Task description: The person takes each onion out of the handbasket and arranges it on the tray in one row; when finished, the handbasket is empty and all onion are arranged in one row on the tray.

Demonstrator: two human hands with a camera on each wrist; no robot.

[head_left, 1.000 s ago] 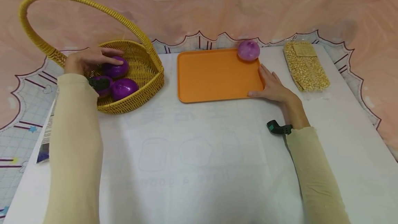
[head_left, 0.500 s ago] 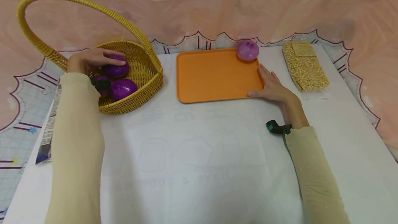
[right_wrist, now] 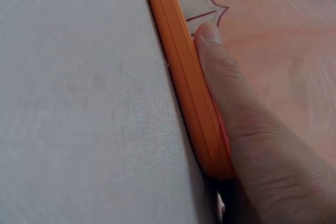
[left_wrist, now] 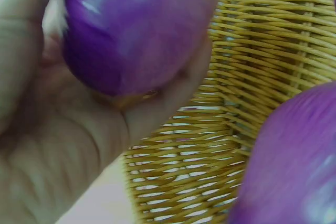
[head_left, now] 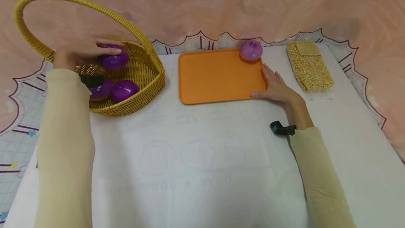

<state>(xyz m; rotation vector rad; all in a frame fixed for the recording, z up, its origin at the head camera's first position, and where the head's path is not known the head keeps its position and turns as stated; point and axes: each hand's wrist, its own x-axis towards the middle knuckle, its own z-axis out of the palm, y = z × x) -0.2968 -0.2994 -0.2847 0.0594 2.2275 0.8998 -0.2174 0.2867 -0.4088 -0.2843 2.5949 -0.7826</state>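
Observation:
My left hand grips a shiny purple onion at the left side of a yellow wicker basket. In the left wrist view, thumb and fingers wrap around this onion. Beneath it in the basket lie two more purple onions, one at the front and one partly behind my wrist. My right hand rests at the near right corner of an orange tray, fingers extended along its side. The right wrist view shows the thumb lying on the tray's rim.
A paler purple onion sits on the tray's far right corner. Right of it lies a clear bag of yellow corn kernels. The basket's tall handle arches above the left hand. A pink curtain hangs behind the white table.
My left hand has lifted the onion slightly and moved left with it, uncovering more of the onion below. The right hand stays at the tray's corner.

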